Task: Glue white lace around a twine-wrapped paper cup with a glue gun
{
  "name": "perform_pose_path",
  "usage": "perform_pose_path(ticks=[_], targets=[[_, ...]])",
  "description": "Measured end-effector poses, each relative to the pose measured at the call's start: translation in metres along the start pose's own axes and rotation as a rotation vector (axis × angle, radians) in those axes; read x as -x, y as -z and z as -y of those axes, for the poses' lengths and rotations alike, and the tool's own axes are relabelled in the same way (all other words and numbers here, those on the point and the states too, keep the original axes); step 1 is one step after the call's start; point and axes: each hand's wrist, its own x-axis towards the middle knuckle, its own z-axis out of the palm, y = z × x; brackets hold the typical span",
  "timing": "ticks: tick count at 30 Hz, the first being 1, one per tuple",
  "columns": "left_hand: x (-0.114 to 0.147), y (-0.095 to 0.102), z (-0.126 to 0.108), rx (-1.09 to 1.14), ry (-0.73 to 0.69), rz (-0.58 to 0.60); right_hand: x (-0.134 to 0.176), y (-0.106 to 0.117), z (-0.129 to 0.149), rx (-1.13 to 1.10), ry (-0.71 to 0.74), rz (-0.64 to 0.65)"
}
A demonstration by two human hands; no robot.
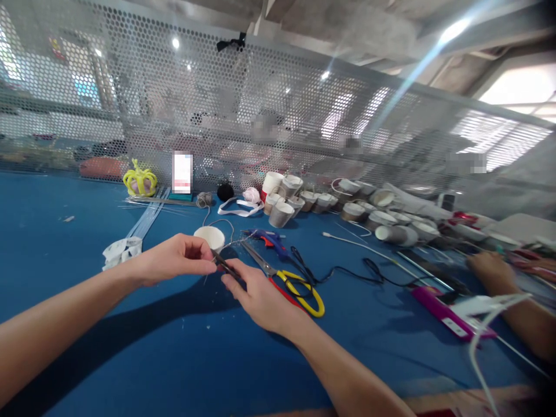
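Note:
Above the blue table, my left hand (186,256) has its thumb and fingertips pinched together; what they hold, if anything, is too small to make out. My right hand (256,292) grips a dark slender tool (226,267), its tip close to my left fingertips. Right behind my hands stands a white paper cup (210,236), its lower part partly hidden by them. Grey yarn (225,221) runs past the cup from a small grey ball (204,200). Large scissors (284,278) with yellow and red handles lie just beyond my right hand.
A blue glue gun (271,240) with a black cord lies behind the scissors. Several wrapped cups (281,214) stand at the back, before a perforated metal screen (182,87). At right are a co-worker's hand (493,272) and a purple glue gun (447,313). A phone (182,172) stands back left.

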Motion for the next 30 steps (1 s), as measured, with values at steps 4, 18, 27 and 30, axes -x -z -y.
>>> perform_pose_path(ticks=[4, 18, 27, 30], targets=[[-0.001, 0.000, 0.006, 0.342, 0.038, 0.176, 0.001, 0.003, 0.003, -0.097, 0.007, 0.031], [0.004, -0.015, -0.002, -0.566, -0.201, -0.231, 0.000, -0.005, -0.002, 0.125, -0.019, -0.115], [0.005, -0.012, -0.004, -0.230, -0.118, -0.093, 0.001, -0.001, 0.002, -0.001, -0.023, -0.078], [0.002, -0.009, 0.002, 0.240, 0.002, 0.105, 0.002, 0.003, 0.005, -0.056, -0.014, -0.037]])
